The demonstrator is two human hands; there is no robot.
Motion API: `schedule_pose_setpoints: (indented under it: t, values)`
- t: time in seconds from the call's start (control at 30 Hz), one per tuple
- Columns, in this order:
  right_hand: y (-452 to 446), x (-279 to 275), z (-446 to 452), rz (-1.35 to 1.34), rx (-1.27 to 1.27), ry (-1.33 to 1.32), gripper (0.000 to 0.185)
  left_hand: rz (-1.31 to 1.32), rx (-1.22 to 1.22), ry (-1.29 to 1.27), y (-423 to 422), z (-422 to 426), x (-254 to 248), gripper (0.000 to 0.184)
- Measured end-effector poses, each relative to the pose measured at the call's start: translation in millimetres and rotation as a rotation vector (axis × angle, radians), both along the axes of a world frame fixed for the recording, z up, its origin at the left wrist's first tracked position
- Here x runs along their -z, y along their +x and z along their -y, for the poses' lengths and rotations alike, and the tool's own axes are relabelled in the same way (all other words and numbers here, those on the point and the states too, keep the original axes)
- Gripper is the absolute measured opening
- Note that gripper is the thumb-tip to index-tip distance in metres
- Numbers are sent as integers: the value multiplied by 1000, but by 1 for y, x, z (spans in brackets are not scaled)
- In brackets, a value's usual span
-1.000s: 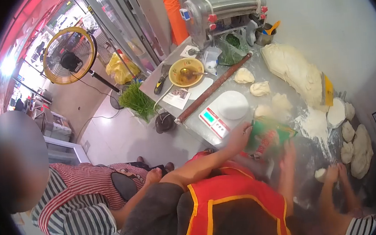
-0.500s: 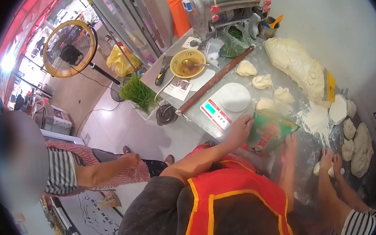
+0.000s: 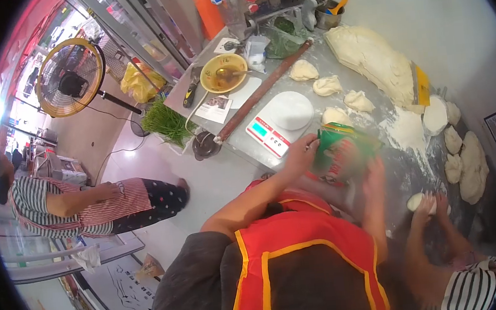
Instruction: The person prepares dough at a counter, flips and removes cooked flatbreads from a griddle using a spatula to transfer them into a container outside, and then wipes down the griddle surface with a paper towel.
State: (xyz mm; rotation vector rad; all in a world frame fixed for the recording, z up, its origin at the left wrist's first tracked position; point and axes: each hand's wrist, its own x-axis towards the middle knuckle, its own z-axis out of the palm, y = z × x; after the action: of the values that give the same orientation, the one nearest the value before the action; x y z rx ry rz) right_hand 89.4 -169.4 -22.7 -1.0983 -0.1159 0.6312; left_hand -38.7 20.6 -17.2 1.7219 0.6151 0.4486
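Holding a green printed plastic bag (image 3: 338, 156) at a grey table's (image 3: 239, 143) edge.
Round yellow bowl (image 3: 205, 71) with brown liquid (image 3: 216, 77) and metal spoon (image 3: 227, 73); left hand (image 3: 302, 157), fingers clamped on the bag; right hand (image 3: 374, 178) at its right side, fingers too blurred to tell.

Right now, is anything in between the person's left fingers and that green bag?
Nothing visible: the left fingers hold the green bag directly, at its left edge. The scale sits beyond them, not in between.
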Motion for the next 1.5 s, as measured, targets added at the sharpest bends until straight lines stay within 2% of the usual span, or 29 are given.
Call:
schedule_pose_setpoints:
  t: [0.07,0.17,0.27,0.37,0.47,0.57,0.67,0.77,0.87,0.93,0.97,1.07,1.17,1.27,1.37,1.47,1.5]
  values:
    - [-1,2,0,17,-13,41,25,25,-12,-3,-1,1,-1,19]
    - [1,6,1,-6,16,-31,41,7,-14,17,-2,2,-7,19]
    - [-4,1,1,-27,55,-44,40,61,-32,40,-4,4,-2,19]
    - [-1,13,7,-1,-20,-14,40,120,-67,40,-10,10,-8,18]
    - [-3,20,13,-40,-9,20,29,83,-41,68,-16,11,-10,22]
    - [-9,16,17,-59,-16,23,40,99,-89,119,-21,15,-4,21]
    - [-23,8,20,-49,34,9,26,144,-128,177,-27,22,-1,16]
    - [-36,2,23,26,16,64,26,150,-143,228,-37,26,-1,17]
    - [-51,0,31,75,49,30,26,237,-117,122,-52,31,-9,18]
    - [-67,-8,33,100,88,64,25,227,-58,213,-63,29,-12,18]
    - [-77,-14,32,112,107,79,25,221,-29,257,-70,28,-13,18]
    - [-111,-29,33,200,66,83,26,422,3,351,-104,22,-14,16]
    - [-151,-30,32,198,76,50,26,344,2,347,-151,20,-17,14]
    - [-200,-25,24,110,77,-26,25,396,-46,362,-205,15,-16,12]
    - [-249,-13,15,9,97,-219,24,390,-56,473,-249,12,9,12]
    - [-287,20,12,-135,75,-198,25,43,117,496,-296,8,28,11]
    - [-295,32,11,-181,78,-208,25,23,136,502,-312,6,28,11]
